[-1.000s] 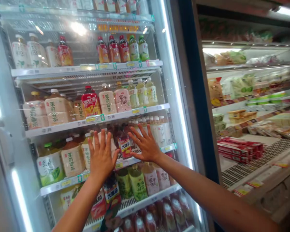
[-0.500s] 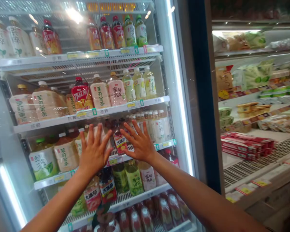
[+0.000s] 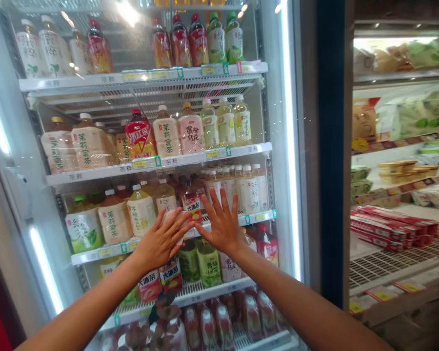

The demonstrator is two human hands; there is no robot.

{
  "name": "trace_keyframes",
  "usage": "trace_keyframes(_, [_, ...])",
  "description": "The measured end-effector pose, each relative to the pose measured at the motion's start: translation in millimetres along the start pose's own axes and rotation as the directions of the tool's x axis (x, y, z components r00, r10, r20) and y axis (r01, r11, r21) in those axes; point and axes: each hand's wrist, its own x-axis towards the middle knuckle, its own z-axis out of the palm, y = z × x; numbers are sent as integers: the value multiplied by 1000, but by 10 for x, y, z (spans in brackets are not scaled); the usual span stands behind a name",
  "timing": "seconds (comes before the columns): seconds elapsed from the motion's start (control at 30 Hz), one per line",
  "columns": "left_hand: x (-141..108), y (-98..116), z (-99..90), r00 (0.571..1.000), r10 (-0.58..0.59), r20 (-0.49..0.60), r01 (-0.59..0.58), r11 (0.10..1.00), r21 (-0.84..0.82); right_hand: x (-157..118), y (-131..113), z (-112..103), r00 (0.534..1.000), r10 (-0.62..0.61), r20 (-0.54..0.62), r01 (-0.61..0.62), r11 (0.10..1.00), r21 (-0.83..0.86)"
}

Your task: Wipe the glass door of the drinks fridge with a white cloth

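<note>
Left hand (image 3: 164, 240), right hand (image 3: 223, 222) spread wide, gripping nothing; held flat, likely because glass door (image 3: 137, 38) stands ahead (contact unclear from my remote post). Dark-tea bottle (image 3: 193, 203) stands behind glass, showing between hands. Labels (image 3: 191, 130) face out, presumably for reading. I count three pale-yellow bottles (image 3: 226, 124) in front, two green-capped bottles (image 3: 216, 41) above them.

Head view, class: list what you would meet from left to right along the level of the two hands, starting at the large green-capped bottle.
Large green-capped bottle, left hand, right hand, vertical light strip, dark blue post, red-and-white boxes.
</note>
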Motion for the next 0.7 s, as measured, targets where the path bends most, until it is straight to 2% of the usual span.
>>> trace_keyframes(0.03, [29,-89,-39,1000,5,3,-5,1000,-9,-32,-10,15,1000,-3,0,3,1000,6])
trace_keyframes(0.07, [79,-199,-89,999,-40,-12,39,999,-16,-55,-13,26,1000,-8,2,8,1000,13])
trace_keyframes(0.13, [176,-381,-170,966,-240,-98,239,971,-18,-74,-8,36,1000,-20,-2,20,1000,22])
trace_keyframes(0.2, [156,-382,-166,921,-359,-153,360,933,-21,-71,0,34,1000,-25,-9,25,999,20])
trace_keyframes(0.23, [84,-308,-130,925,-350,-147,351,936,-19,-67,3,32,1000,-23,-10,24,1000,18])
trace_keyframes(0.27, [-20,-208,-81,948,-294,-125,294,956,-15,-64,5,31,1000,-21,-11,22,1000,17])
trace_keyframes(0.33, [-258,-30,5,995,-83,-64,82,997,-13,-62,5,29,1000,-17,-4,17,1000,15])
trace_keyframes(0.37, [-353,3,20,999,28,-41,-29,999,-17,-63,4,30,1000,-16,0,16,1000,14])
trace_keyframes(0.4, [-415,-15,11,996,84,-22,-84,996,-24,-64,4,30,1000,-17,2,17,1000,14])
trace_keyframes(0.43, [-445,-78,-19,996,84,-16,-84,996,-32,-66,3,29,1000,-17,3,17,1000,12])
trace_keyframes(0.47, [-450,-168,-61,999,21,-27,-22,999,-36,-68,3,28,1000,-17,0,17,1000,11])
trace_keyframes(0.5, [-447,-261,-104,994,-95,-52,93,995,-37,-68,2,26,1000,-16,-5,16,1000,9])
trace_keyframes(0.57, [-486,-363,-147,935,-331,-126,330,943,-34,-65,-3,20,1000,-14,-15,14,1000,6])
trace_keyframes(0.6, [-552,-347,-138,908,-392,-147,393,919,-26,-63,-6,15,1000,-14,-17,15,1000,1])
trace_keyframes(0.63, [-650,-291,-111,906,-396,-150,399,917,-9,-60,-10,11,1000,-18,-19,18,1000,-6])
trace_keyframes(0.67, [-769,-215,-73,932,-339,-131,344,939,15,-58,-14,7,1000,-23,-20,23,1000,-16])
trace_keyframes(0.7, [-891,-144,-36,970,-229,-86,233,972,44,-56,-17,4,999,-27,-21,26,999,-28])
